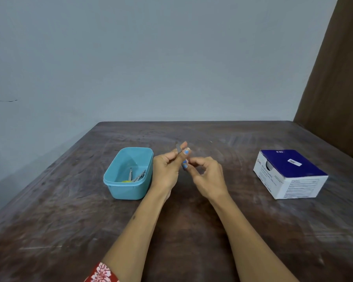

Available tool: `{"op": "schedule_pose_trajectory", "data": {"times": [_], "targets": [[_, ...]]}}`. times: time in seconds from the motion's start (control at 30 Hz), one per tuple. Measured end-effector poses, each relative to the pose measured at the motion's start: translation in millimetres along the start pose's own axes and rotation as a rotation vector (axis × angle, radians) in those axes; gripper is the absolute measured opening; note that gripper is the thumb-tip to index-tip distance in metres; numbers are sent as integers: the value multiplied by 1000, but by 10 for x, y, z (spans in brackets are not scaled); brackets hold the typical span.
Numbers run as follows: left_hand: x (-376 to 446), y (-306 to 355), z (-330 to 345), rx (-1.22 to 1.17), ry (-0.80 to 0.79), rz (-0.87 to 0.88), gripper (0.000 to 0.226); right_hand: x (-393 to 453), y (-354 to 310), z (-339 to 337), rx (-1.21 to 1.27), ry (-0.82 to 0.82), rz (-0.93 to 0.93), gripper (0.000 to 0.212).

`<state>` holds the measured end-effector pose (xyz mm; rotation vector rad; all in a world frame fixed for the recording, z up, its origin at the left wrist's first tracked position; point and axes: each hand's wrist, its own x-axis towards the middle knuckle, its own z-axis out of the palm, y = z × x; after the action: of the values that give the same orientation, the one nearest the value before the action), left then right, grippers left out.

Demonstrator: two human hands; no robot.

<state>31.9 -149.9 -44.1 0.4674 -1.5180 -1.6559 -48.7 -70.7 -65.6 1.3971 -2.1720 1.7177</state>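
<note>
Now a thin grey tool (178, 148) is held above the table (59, 220), mid-scene, between the tub (128, 192) and the box (293, 171). It is pinched in the left hand (167, 167), thumb and curled fingers clamped on it, tip pointing up. The right hand (208, 176) is brought in close, fingertips drawn together just beside the left fingers. Whether anything is actually gripped there cannot be told, the view is too small.

For this step to go well, the tool should be kept steady in the left pinch while the lower end is worked by the right fingertips alone. Short, light motions would be best judged, with the tip kept turned away from the skin.

On the box, "BD" is read on the blue top and again on the white side, followed by "Alcohol Swabs". A small white sticker (294, 162) is seen, though the fine print is not legible. Metal instruments (138, 177) are left lying in the tub, unmarked.
</note>
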Motion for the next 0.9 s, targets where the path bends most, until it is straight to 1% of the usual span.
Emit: {"op": "schedule_pose_trajectory", "data": {"times": [0.13, 0.2, 0.27, 0.33, 0.37, 0.4, 0.43, 0.47, 0.57, 0.6, 0.7, 0.83, 0.9], "targets": [[10, 47, -23, 101, -13, 61, 8, -3, 59, -8, -70, -107, 22, 12], [23, 170, -37, 223, 8, 159, 19, -2, 107, 2, -158, -155, 45, 14], [45, 376, -99, 410, 89, 295, 29, 5, 133, 4, -194, -126, 80, 14], [87, 602, -237, 606, 170, 358, 39, 13, 148, 8, -197, -65, 67, 11], [109, 700, -328, 666, 181, 327, 35, 10, 151, 12, -181, -32, 53, 10], [127, 780, -414, 703, 181, 255, 25, 5, 149, 17, -150, 1, 50, 10], [149, 819, -493, 757, 190, 157, 21, 0, 147, 21, -116, 30, 60, 10], [164, 838, -556, 846, 198, 73, 23, -8, 141, 29, -87, 50, 73, 10], [187, 781, -658, 1190, 186, -127, 47, -23, 152, 45, -61, 81, 96, 9], [189, 741, -672, 1266, 180, -181, 46, -23, 159, 45, -54, 94, 99, 8], [204, 633, -717, 1401, 165, -271, 28, -37, 163, 38, -26, 130, 113, 8], [221, 594, -740, 1466, 131, -329, 22, -58, 159, 22, 22, 159, 148, 10], [215, 619, -732, 1491, 105, -340, 24, -70, 147, -6, 59, 183, 178, 10]]}}
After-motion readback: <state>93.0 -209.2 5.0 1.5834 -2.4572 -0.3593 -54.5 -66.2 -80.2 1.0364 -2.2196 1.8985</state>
